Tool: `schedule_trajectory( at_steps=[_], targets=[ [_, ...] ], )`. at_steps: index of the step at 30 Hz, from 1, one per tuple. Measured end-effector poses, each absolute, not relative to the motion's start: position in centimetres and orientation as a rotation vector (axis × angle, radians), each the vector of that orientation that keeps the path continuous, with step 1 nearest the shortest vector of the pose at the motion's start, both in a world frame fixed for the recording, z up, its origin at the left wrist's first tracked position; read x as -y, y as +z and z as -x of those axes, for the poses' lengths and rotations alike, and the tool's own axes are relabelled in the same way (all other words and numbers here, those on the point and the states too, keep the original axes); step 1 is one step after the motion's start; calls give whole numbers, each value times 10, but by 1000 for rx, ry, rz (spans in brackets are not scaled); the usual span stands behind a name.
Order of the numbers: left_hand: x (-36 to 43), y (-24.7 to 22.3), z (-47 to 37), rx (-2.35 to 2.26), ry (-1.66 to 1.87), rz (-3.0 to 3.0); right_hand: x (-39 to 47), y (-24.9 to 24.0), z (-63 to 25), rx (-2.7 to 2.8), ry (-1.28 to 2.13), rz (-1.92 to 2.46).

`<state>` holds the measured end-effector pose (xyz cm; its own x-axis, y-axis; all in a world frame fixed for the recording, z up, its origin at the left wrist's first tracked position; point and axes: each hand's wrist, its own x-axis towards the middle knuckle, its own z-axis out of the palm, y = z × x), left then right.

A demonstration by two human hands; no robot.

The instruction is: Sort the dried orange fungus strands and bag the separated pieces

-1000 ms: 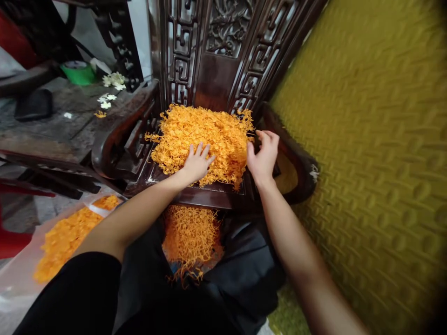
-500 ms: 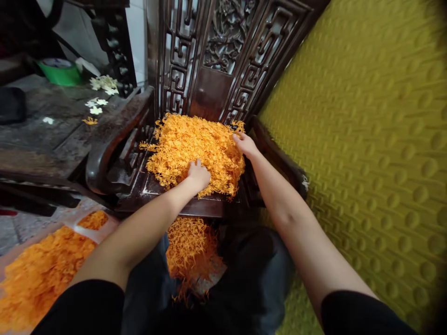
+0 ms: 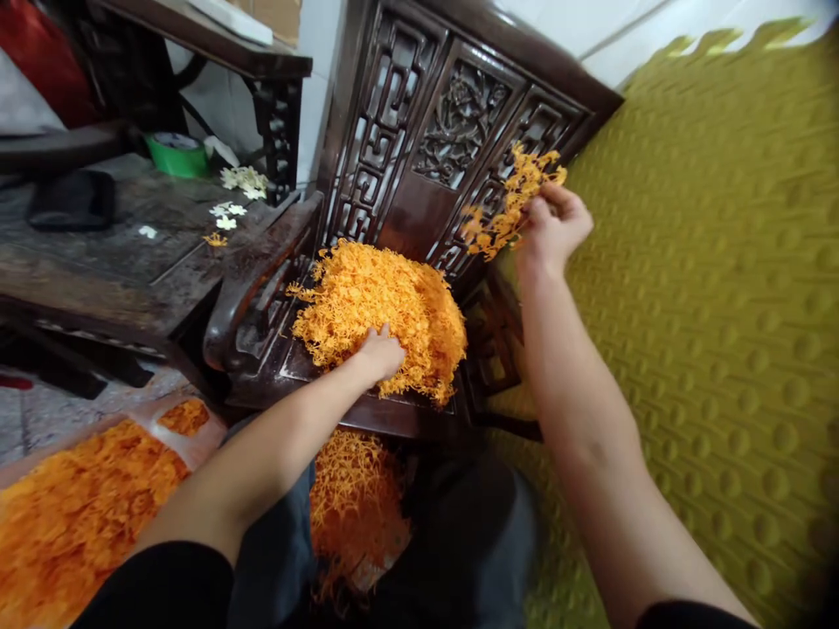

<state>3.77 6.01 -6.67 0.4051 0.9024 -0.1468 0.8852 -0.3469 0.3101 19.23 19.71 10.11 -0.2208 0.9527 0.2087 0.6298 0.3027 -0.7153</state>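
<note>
A heap of bright orange flower-like strands [image 3: 367, 279] lies on the seat of a dark carved wooden chair [image 3: 419, 205]. Resting against the front of this heap is my left hand [image 3: 384, 354], its fingers apart and partly sunk among the pieces. My right hand [image 3: 557, 223] is raised to the right of the chair back, above the armrest. Between its thumb and fingers it pinches a sprig of orange flowers [image 3: 515, 205], which hangs out to the left, apart from the heap.
At left a wooden bench [image 3: 124, 262] holds green tape [image 3: 176, 155], a dark pouch [image 3: 72, 201] and white flowers [image 3: 246, 181]. A bag of orange petals [image 3: 98, 498] stands on the floor. More orange strands [image 3: 357, 489] lie below the seat. A yellow textured mat [image 3: 721, 306] rises at right.
My right hand has lifted up and right from the heap's edge with a sprig of orange flowers. My left hand stays on the heap. The view has shifted.
</note>
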Motion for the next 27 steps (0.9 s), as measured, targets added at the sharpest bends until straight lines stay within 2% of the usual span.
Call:
schedule_trajectory(
  at_steps=[4,7,9,13,16,19,24,27],
  targets=[
    [-57,-44,-16,-1688,486,-2270,-126,100,-194,1903,843,1167],
    [-56,-30,4,-1827,923,-1998,-76,73,-205,1747,980,975],
    [-52,-22,15,-1754,1101,-1775,-54,51,-211,1613,1041,853],
    [-29,-8,24,-1326,1113,-1487,-34,11,-211,1505,1156,826],
    [-6,-3,18,-1212,1010,-1631,-29,-5,-211,1483,1238,898],
    [3,-4,14,-1349,1025,-1765,-28,-10,-218,1453,1366,904],
    [-9,-2,37,-1634,1157,-1745,-42,-16,-237,1607,1792,948],
    [-14,3,62,-1784,1193,-1764,-51,-22,-245,1874,1755,997]
  ],
)
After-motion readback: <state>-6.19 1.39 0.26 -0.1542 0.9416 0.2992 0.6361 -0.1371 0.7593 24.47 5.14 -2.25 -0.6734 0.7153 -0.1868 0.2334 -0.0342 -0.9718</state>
